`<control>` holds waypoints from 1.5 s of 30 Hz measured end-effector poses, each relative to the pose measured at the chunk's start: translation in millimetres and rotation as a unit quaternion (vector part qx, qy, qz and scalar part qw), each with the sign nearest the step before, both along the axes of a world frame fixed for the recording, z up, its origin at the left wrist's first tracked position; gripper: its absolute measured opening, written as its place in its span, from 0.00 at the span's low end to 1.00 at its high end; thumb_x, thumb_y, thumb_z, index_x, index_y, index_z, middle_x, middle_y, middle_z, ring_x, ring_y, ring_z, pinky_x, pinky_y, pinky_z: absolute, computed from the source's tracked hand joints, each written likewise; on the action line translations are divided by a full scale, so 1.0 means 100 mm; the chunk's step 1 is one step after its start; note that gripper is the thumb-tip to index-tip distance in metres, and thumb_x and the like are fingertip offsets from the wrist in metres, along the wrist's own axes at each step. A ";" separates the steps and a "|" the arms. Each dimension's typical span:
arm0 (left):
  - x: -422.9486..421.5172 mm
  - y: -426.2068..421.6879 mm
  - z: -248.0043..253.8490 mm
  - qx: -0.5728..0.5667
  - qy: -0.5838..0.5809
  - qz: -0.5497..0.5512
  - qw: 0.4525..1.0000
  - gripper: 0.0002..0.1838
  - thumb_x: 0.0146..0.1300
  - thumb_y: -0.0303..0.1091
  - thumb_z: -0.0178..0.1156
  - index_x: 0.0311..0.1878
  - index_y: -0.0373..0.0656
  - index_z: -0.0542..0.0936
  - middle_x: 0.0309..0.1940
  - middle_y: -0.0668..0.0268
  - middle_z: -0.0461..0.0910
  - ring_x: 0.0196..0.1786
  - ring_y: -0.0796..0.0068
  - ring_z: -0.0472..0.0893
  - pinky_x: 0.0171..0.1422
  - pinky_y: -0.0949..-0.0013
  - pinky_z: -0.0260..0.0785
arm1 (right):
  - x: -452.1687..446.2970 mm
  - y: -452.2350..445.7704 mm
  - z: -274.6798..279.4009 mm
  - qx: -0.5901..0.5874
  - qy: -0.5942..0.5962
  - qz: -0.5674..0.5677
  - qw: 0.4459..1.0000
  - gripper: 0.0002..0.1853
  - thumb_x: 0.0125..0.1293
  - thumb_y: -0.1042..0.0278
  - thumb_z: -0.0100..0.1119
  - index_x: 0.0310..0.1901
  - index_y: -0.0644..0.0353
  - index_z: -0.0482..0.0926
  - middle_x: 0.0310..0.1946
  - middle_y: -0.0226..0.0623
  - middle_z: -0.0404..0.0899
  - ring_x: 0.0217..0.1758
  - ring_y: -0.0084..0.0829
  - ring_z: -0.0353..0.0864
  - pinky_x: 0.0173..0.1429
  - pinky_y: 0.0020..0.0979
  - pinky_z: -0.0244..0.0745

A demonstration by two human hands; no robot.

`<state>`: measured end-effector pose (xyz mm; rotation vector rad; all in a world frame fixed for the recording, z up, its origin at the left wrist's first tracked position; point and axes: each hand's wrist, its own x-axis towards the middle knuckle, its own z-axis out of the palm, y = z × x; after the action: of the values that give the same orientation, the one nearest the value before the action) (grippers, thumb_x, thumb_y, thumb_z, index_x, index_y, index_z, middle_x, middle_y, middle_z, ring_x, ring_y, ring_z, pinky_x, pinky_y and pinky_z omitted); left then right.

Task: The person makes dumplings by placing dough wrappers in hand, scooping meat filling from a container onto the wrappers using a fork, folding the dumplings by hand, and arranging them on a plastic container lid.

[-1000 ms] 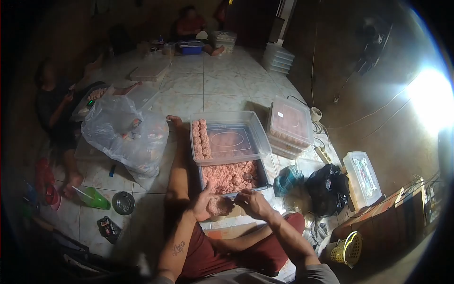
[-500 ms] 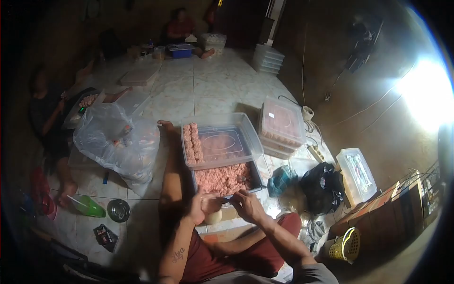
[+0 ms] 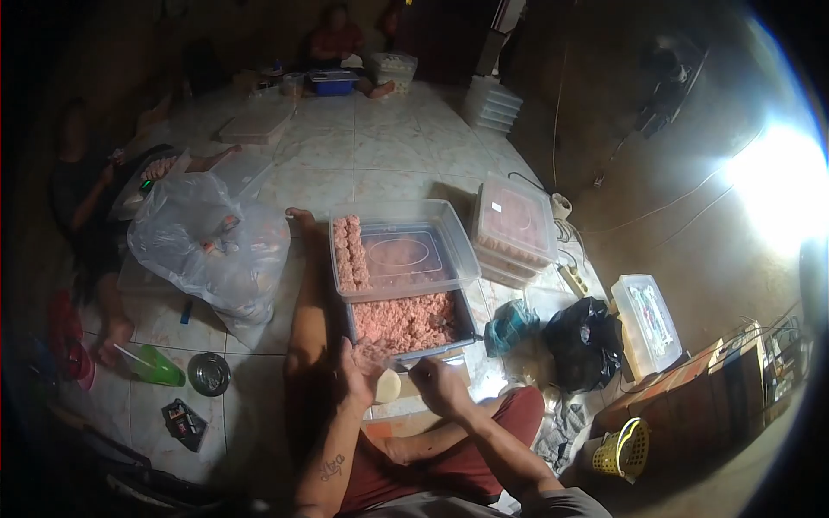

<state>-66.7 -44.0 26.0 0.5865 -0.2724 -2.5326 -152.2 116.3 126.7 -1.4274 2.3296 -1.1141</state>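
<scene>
My left hand (image 3: 358, 371) is cupped around a lump of pink minced meat, close to the front edge of a dark tray. Closed around a thin dark tool, my right hand (image 3: 438, 385) is beside it; the tool's tip is near the meat. Loose pink mince (image 3: 401, 323) fills the dark tray. A clear plastic box (image 3: 449, 281) rests over the tray's far part, with two rows of shaped meat (image 3: 348, 254) along its left side. Below my hands there is a round pale object (image 3: 389, 386).
A stuffed plastic bag (image 3: 211, 250) and green cup (image 3: 164, 366) lie left. Lidded boxes (image 3: 516, 220), a black bag (image 3: 585, 345) and a yellow basket (image 3: 622, 451) are right. One person sits left; another (image 3: 335, 39) sits at the back.
My left hand has opened somewhat and turned around the meat, while my right hand has moved slightly down. The camera view has shifted, showing the boxes further left than at first.
</scene>
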 end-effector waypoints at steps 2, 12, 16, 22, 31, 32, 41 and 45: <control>0.12 -0.06 0.27 -0.071 -0.059 -0.033 0.995 0.39 0.69 0.74 0.50 0.55 0.43 0.78 0.49 0.56 0.83 0.45 0.65 0.83 0.50 0.59 0.78 | -0.07 -0.01 0.12 0.017 -0.141 -0.042 0.989 0.15 0.75 0.62 0.60 0.39 0.69 0.78 0.31 0.51 0.82 0.32 0.43 0.81 0.38 0.41 0.75; 0.24 -0.25 0.52 -0.739 0.019 -0.188 0.646 0.30 0.78 0.50 0.55 0.72 0.37 0.68 0.57 0.60 0.81 0.52 0.66 0.84 0.59 0.65 0.80 | -0.08 -0.25 0.34 -0.057 -0.499 0.036 0.864 0.11 0.73 0.61 0.66 0.47 0.60 0.84 0.28 0.24 0.78 0.31 0.17 0.73 0.32 0.25 0.67; 0.16 -0.04 0.92 -0.804 -0.178 -0.185 0.536 0.17 0.61 0.25 0.71 0.53 0.39 0.82 0.46 0.60 0.86 0.50 0.67 0.86 0.55 0.67 0.79 | -0.09 -0.25 0.32 -0.099 -0.127 -0.029 0.987 0.12 0.74 0.62 0.64 0.45 0.65 0.83 0.29 0.27 0.78 0.29 0.19 0.71 0.32 0.27 0.65; 0.01 -0.09 0.60 -0.787 -0.115 0.087 0.599 0.12 0.63 0.23 0.67 0.50 0.40 0.84 0.38 0.62 0.87 0.39 0.67 0.86 0.45 0.62 0.78 | -0.15 0.18 0.03 -0.112 -0.488 -0.058 0.864 0.12 0.79 0.60 0.58 0.38 0.57 0.79 0.26 0.20 0.69 0.29 0.12 0.64 0.32 0.20 0.59; -0.19 0.09 0.39 -0.625 -0.181 0.056 0.758 0.14 0.59 0.37 0.75 0.41 0.39 0.82 0.36 0.61 0.84 0.38 0.64 0.83 0.47 0.61 0.76 | -0.20 0.21 -0.27 -0.177 -0.480 -0.094 0.854 0.11 0.81 0.63 0.54 0.47 0.59 0.83 0.31 0.18 0.72 0.31 0.12 0.63 0.35 0.19 0.59; -0.22 0.02 0.17 -0.625 -0.182 0.056 0.757 0.14 0.59 0.37 0.75 0.41 0.39 0.82 0.36 0.61 0.84 0.38 0.64 0.83 0.47 0.61 0.76 | -0.19 0.21 -0.32 -0.177 -0.480 -0.093 0.854 0.11 0.81 0.63 0.54 0.47 0.59 0.83 0.31 0.18 0.72 0.31 0.12 0.63 0.35 0.19 0.59; -0.05 0.09 0.65 -0.679 -0.232 0.100 0.689 0.25 0.48 0.45 0.84 0.37 0.39 0.81 0.30 0.59 0.83 0.34 0.60 0.83 0.41 0.59 0.77 | -0.32 0.29 -0.33 -0.075 -0.076 -0.020 0.994 0.11 0.78 0.68 0.51 0.53 0.62 0.81 0.34 0.41 0.76 0.39 0.40 0.77 0.43 0.39 0.73; 0.00 -0.22 0.75 -0.824 -0.058 0.079 0.558 0.13 0.54 0.30 0.75 0.29 0.38 0.78 0.29 0.62 0.82 0.34 0.63 0.81 0.40 0.62 0.75 | -0.22 0.41 -0.29 -0.077 -0.457 -0.031 0.886 0.12 0.81 0.68 0.51 0.55 0.62 0.82 0.30 0.23 0.68 0.33 0.16 0.64 0.37 0.22 0.62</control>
<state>-66.7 -65.8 100.6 -0.0803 -2.0947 -1.0299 -173.9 157.6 97.2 -0.6026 1.6194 -1.5636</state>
